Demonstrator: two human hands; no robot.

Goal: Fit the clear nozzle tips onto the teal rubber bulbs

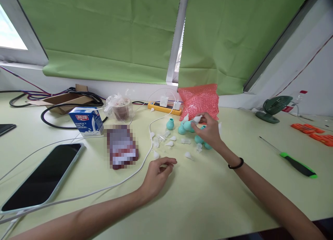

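Observation:
My right hand (210, 130) pinches a white nozzle tip (197, 119) between thumb and fingers, above a cluster of small teal rubber bulbs (182, 129). Part of the cluster lies behind this hand, with more teal bulbs (199, 139) below its fingers. One teal bulb (170, 124) stands apart to the left, its mouth upward. My left hand (158, 174) rests low over the table with loosely curled fingers, a gap at the thumb and nothing visible in it. Just beyond it are several white nozzle tips (169, 143) and clear plastic pieces (185, 141).
A pink bubble-wrap bag (199, 101) and a yellow power strip (163, 108) stand at the back. Leftward are a milk carton (87, 122), a blurred phone-like object (122, 146), a phone (44, 176) and a white cable (130, 177). A screwdriver (296, 163) and a fan (275, 106) are rightward.

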